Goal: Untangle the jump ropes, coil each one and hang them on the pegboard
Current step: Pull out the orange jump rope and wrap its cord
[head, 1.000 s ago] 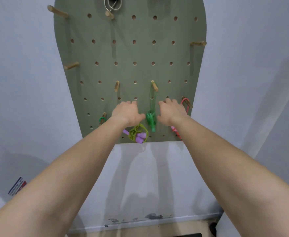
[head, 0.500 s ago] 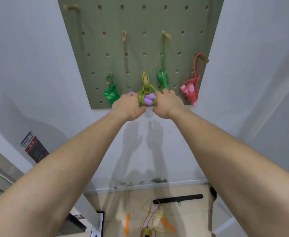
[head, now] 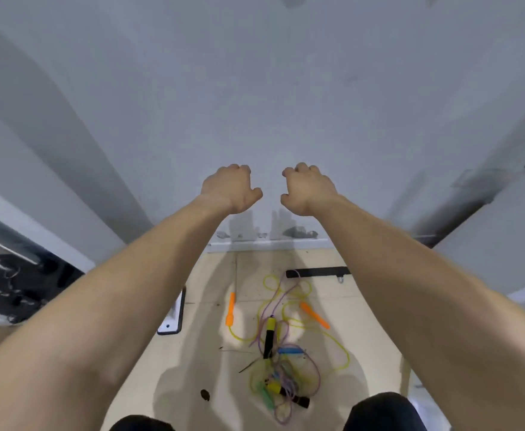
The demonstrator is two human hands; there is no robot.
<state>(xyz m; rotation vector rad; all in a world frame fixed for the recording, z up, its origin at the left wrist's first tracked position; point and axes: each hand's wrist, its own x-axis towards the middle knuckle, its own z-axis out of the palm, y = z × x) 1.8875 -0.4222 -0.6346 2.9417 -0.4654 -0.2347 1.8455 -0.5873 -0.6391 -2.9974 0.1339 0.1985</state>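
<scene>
Fingers [head: 239, 168] of L hand [head: 230, 188] and fingers [head: 301, 168] of R hand [head: 307, 189] are noted loosely curled, nothing held btwn them. Hands are held side by side, apart, in front of bare wall [head: 255, 88]. Change vs. 0.5 s ago: the yellow-green coil w/ purple handles, then touched by both hands at its peg, has been let go, and the view has been dropped so the pegboard is out of frame. Judged: that coil is left hung beside three others seen on the board then, so the hang step is taken as done for it. Remaining work is located below on floor [head: 205, 337]: tangle [head: 279, 353] of jump ropes, incl. yellow cord [head: 347, 356] w/ orange handles [head: 230, 307], purple cord [head: 318, 373], yellow-black handle [head: 269, 329]. Untangling is judged next.
</scene>
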